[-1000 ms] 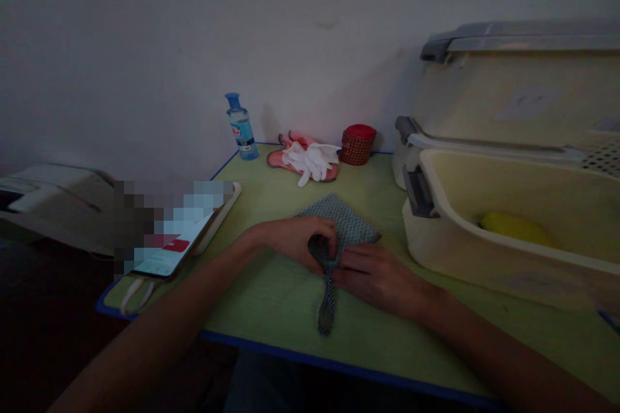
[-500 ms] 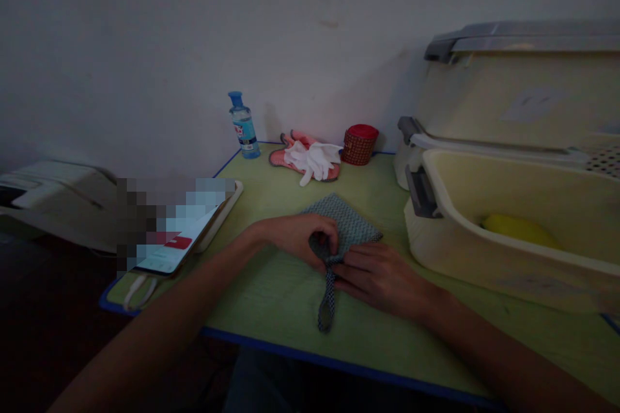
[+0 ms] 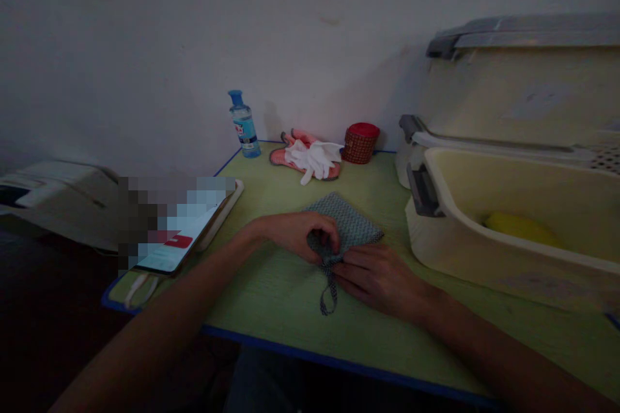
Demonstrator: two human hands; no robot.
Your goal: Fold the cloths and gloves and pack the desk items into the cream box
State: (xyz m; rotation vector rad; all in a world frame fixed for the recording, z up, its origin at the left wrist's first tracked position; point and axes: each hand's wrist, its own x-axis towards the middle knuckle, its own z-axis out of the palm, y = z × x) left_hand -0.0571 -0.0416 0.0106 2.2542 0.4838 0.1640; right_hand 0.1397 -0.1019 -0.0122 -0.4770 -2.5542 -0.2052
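A grey woven pouch (image 3: 343, 216) with a pointed far corner lies on the green table, its near end between my two hands. My left hand (image 3: 310, 232) is curled round the left of that end, with thumb and fingers pinching the fabric. From the right, my right hand (image 3: 372, 274) presses its fingers together on the same near edge, where the strap joins. A thin checked strap loop (image 3: 328, 300) hangs from there toward me and rests over the tabletop. My fingers hide the join itself.
Right of my hands stands an open cream storage bin (image 3: 465, 245) with a yellow item (image 3: 520, 229) inside. At the back are a blue bottle (image 3: 245, 129), pink slippers (image 3: 278, 157) under white gloves (image 3: 312, 160), and a red woven container (image 3: 361, 143). A phone (image 3: 169, 255) leans at left.
The strap loop has drawn up closer to my fingers and opened into a rounder shape. Both hands keep nearly the same place on the pouch.
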